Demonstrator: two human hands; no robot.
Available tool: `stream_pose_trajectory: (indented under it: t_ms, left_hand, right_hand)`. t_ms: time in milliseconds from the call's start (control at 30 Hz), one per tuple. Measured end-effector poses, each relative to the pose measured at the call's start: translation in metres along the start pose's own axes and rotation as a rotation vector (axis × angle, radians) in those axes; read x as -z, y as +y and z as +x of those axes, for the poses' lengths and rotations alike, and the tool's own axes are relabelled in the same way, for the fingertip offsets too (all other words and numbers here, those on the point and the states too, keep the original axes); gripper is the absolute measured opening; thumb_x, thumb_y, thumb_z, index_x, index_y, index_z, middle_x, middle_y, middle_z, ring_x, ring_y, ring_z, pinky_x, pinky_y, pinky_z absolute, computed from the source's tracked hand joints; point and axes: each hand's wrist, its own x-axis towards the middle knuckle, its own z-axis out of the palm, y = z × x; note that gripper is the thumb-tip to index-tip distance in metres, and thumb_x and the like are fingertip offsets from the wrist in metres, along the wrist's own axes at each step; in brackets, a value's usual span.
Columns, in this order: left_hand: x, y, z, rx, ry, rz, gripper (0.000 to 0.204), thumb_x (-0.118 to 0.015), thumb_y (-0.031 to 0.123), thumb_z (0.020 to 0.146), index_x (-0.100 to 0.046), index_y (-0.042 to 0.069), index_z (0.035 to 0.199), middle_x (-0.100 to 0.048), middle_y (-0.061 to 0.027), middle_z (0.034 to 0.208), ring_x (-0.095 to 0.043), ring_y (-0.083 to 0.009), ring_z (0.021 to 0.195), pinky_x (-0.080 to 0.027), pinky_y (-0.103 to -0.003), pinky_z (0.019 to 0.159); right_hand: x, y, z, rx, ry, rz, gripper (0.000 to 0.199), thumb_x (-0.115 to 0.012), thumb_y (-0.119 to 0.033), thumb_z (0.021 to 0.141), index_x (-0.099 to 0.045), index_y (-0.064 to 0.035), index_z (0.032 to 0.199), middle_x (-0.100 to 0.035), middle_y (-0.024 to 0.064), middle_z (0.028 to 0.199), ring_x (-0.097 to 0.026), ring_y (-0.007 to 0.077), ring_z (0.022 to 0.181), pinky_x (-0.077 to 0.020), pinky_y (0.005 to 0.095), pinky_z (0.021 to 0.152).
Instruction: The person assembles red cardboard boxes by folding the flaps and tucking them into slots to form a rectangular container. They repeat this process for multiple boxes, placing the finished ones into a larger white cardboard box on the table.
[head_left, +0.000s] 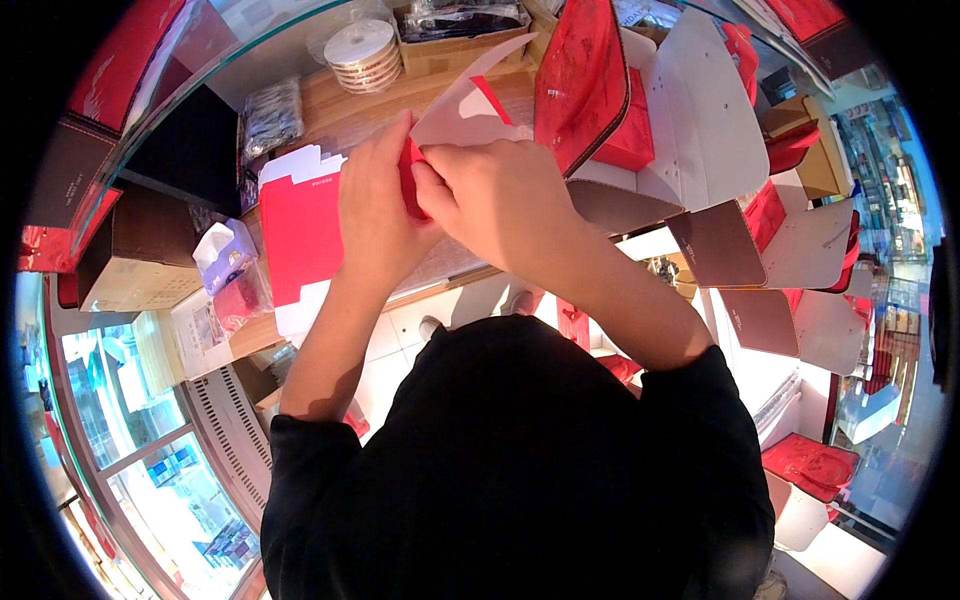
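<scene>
- Wooden table (322, 108) stands before you in strong sunlight, and below its near edge a pale tiled floor (385, 345) is visible, with the tips of two shoes.
- Your two hands meet above the table, with a red carton (410, 185) between them; its white flap (465, 115) rises up and away from you.
- Your left hand (380, 200) is closed around the left side of the carton, with the fingers pointing upward and lying close together.
- Your right hand (490, 195) has its fingers bent inward, and it pinches the carton at its right side, near the base of the flap; the exact place of some fingertips is hidden.
- Just beside your left hand, flat red-and-white cardboard (300, 235) lies on the table, partly covered by this hand and forearm.
- Farther to the left you have a small purple-and-white box (225, 255), and near it a red item in clear plastic (240, 300).
- Behind your hands are a stack of ribbon spools (360, 55), some clear packets (272, 115) and a cardboard box (465, 52) with dark packets inside.
- To the right of your right hand, a large box (705, 110) stands open, showing white inner walls and red parts.
</scene>
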Motion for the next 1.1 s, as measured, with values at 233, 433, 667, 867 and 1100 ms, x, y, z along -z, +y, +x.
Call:
stream_pose_trajectory:
  t_ms: [233, 433, 667, 867, 1100]
  left_hand:
    - [-0.001, -0.002, -0.002, 0.078, -0.001, -0.057, 0.074, -0.077, 0.012, 0.063, -0.041, 0.0, 0.127, -0.054, -0.0189, 0.108, -0.054, -0.0309, 0.097, -0.043, -0.038, 0.083]
    - [0.018, -0.014, -0.01, 0.243, 0.173, -0.524, 0.083, -0.078, 0.016, 0.068, -0.027, 0.0, 0.132, -0.046, -0.0187, 0.121, -0.05, -0.0254, 0.109, -0.042, -0.039, 0.092]
    - [0.036, -0.011, -0.011, 0.148, 0.055, -0.752, 0.066, -0.073, 0.032, 0.076, -0.036, 0.005, 0.123, -0.044, -0.0173, 0.12, -0.049, -0.026, 0.108, -0.042, -0.038, 0.09]
    - [0.042, 0.002, -0.01, 0.316, -0.099, -0.691, 0.059, -0.065, 0.044, 0.079, -0.045, 0.002, 0.117, -0.045, -0.0143, 0.119, -0.048, -0.0232, 0.107, -0.04, -0.035, 0.09]
    - [0.034, -0.005, -0.011, 0.335, -0.046, -0.671, 0.053, -0.064, 0.038, 0.08, -0.045, 0.003, 0.114, -0.046, -0.0125, 0.116, -0.047, -0.0215, 0.107, -0.039, -0.034, 0.092]
  right_hand:
    - [0.007, -0.005, 0.001, -0.021, -0.138, 0.043, 0.021, -0.058, -0.023, 0.085, -0.061, -0.0028, 0.086, -0.061, 0.0149, 0.066, -0.06, 0.0322, 0.059, -0.0484, 0.0416, 0.058]
    - [0.04, 0.035, -0.007, 0.143, 0.324, 0.23, 0.048, -0.07, -0.023, 0.075, -0.053, -0.0075, 0.117, -0.054, 0.0196, 0.12, -0.054, 0.0322, 0.111, -0.0436, 0.0416, 0.091]
    - [0.033, 0.061, -0.021, 0.035, 0.011, 0.746, 0.061, -0.076, -0.021, 0.071, -0.05, -0.0111, 0.125, -0.04, 0.0148, 0.133, -0.043, 0.0267, 0.122, -0.0387, 0.0363, 0.097]
    - [0.026, 0.057, -0.022, 0.035, -0.005, 0.853, 0.052, -0.073, -0.012, 0.073, -0.049, -0.0057, 0.118, -0.04, 0.0114, 0.126, -0.044, 0.0229, 0.116, -0.038, 0.0361, 0.098]
    - [0.021, 0.056, -0.021, 0.098, 0.08, 0.799, 0.044, -0.078, -0.019, 0.069, -0.056, -0.0068, 0.106, -0.047, 0.0118, 0.12, -0.052, 0.0229, 0.106, -0.0459, 0.0323, 0.087]
